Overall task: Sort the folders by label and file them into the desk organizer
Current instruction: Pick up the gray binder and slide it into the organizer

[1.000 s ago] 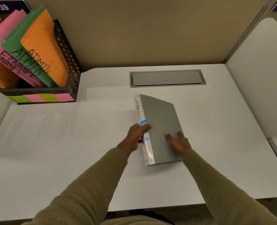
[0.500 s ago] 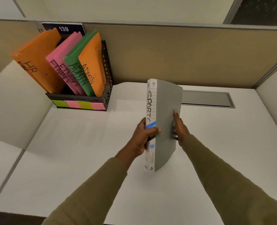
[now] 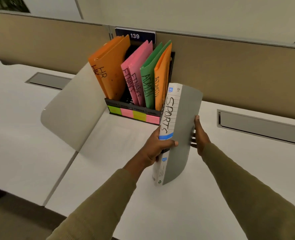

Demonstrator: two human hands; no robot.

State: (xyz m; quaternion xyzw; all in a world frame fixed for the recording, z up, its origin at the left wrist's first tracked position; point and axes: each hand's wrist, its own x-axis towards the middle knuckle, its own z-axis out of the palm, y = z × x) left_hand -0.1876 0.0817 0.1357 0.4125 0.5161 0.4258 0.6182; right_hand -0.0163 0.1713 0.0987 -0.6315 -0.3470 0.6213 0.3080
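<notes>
I hold a grey binder [image 3: 182, 129] upright above the desk, its white spine lettered SPORTS facing me. My left hand [image 3: 158, 147] grips the spine low down; my right hand [image 3: 199, 134] presses the grey cover's far edge. Just behind the binder's top stands the black mesh desk organizer [image 3: 134, 110] with coloured sticky labels along its front. In it lean orange HR folders [image 3: 110, 70], two pink FINANCE folders [image 3: 136, 73], a green ADMIN folder [image 3: 151, 78] and an orange ADMIN folder [image 3: 162, 80]. The binder hides the organizer's right front corner.
A curved white divider panel [image 3: 74, 108] rises just left of the organizer. Tan partition walls [image 3: 229, 66] back the white desk [image 3: 117, 153], with a "139" plate [image 3: 135, 35] above the organizer. Grey cable hatches sit at right [image 3: 261, 125] and on the neighbouring desk [image 3: 48, 80].
The binder went from lying flat on the desk to upright in both hands and has moved left toward the organizer. My view has swung left, bringing the organizer to the centre.
</notes>
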